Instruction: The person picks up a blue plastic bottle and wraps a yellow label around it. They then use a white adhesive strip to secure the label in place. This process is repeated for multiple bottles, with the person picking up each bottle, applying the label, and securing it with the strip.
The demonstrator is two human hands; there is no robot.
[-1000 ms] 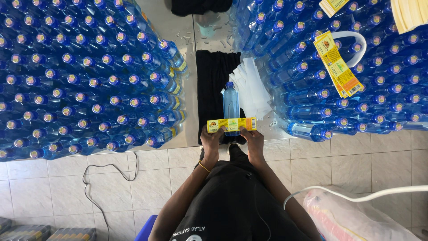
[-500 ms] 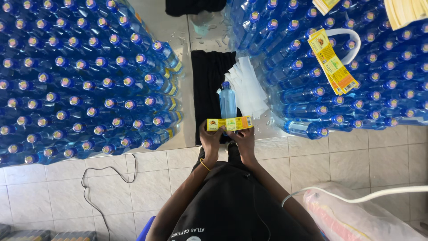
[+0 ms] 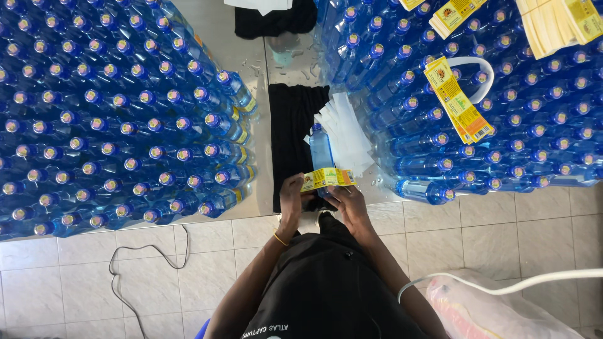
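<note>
Yellow paper, a label (image 3: 327, 179) printed in yellow and green, is stretched flat between the two hands across the lower body of a blue plastic bottle (image 3: 321, 150); the left hand (image 3: 292, 199) pinches the label's left end, fingers closed on the strip, a thin bangle on its wrist; the right hand (image 3: 347, 202) closes on the right end, thumb and fingertips pressed to the paper; both hands touch the bottle through the label, and the bottle lies with its cap pointing away from the grip, over a black cloth (image 3: 292, 135) spread on the table (image 3: 254, 59). Just to the right of the grip, touching the bottle's side, sits a loose heap of white backing sheets (image 3: 344, 129); further right stands a packed block of capped blue bottles (image 3: 521, 119), with a strip of yellow labels (image 3: 457, 100) lying on their caps beside a white handle (image 3: 478, 76). To the left of the grip, well apart, stands another dense block of blue bottles (image 3: 107, 113), some at its near edge already bearing labels. Below the grip lie pale floor tiles (image 3: 207, 251), a thin grey cable (image 3: 135, 267) at left and a white cable (image 3: 502, 285) over a clear plastic bag (image 3: 496, 314) at right.
</note>
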